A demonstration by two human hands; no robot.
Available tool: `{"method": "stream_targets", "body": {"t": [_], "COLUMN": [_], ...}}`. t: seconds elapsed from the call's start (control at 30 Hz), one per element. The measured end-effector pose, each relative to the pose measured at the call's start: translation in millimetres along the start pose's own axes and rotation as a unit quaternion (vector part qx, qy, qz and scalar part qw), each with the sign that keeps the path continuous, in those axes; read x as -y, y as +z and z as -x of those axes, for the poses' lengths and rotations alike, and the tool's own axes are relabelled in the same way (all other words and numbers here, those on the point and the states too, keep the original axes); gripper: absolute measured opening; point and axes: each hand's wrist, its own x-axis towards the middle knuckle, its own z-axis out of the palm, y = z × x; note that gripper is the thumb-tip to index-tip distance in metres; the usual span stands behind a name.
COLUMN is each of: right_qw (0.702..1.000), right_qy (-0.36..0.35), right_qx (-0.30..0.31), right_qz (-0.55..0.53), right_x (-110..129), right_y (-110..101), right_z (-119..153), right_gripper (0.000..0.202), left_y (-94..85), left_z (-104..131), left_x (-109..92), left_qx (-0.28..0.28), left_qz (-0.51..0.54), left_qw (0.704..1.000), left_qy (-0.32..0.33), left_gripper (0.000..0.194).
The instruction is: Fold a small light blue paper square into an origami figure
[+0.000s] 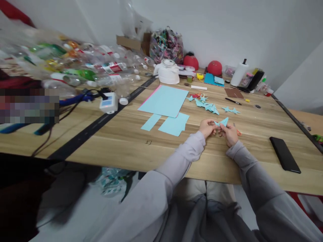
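The largest thing is the wooden table [121, 148], which spreads beneath and around the fingers. Far off to the left of the fingers and beyond them lies a heap of plastic bottles [106, 67]. A clear bag [166, 45] full of colourful bits sits well beyond the fingers, near the wall.

Left of the fingers and a little farther out is a large blue sheet [164, 99] with a pink edge showing beneath it. A black phone [284, 154] lies flat, to the right of the fingers and nearer the body. Between the large sheet and the fingers are smaller blue pieces [173, 124], with a blue strip [151, 121] farther left.

Just beyond the fingers is a cluster of folded blue shapes [208, 106], with some red among them; two more shapes [230, 110] lie to its right. A black pen [233, 101] rests past those two.

The folded blue paper [224, 121] is held up between the hands: the fingers of the left hand [208, 128] pinch its left end, and those of the right hand [230, 132] pinch it lower on the right. Smallest is an orange loop [239, 133], just beside the right fingers, partly hidden.
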Motion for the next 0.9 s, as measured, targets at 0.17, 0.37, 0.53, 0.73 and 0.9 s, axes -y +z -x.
{"method": "stream_targets", "body": {"t": [0.17,0.37,0.53,0.73,0.9], "right_qw": [0.999,0.998,0.998,0.998,0.998], "right_qy": [-0.026,-0.030,-0.032,-0.023,0.004], "right_qx": [0.019,0.024,0.007,-0.005,-0.012], "right_qz": [0.038,0.056,0.058,0.060,0.064], "right_x": [-5,-6,-8,-6,-3], "right_y": [-4,-7,-12,-17,-15], "right_z": [-2,-3,-8,-9,-6], "right_gripper": [0.041,0.040,0.040,0.039,0.038], "left_y": [0.3,2.5,0.2,3.7,7.2], "left_z": [-5,-10,-21,-27,-23], "left_x": [0,5,9,13,12], "left_qx": [0.022,0.012,-0.016,-0.001,0.024], "left_qz": [-0.014,-0.053,-0.067,-0.060,-0.035], "left_qw": [1.000,0.999,0.997,0.997,0.999], "left_qy": [-0.008,0.003,0.035,0.039,0.009], "left_gripper": [0.014,0.010,0.009,0.013,0.012]}}
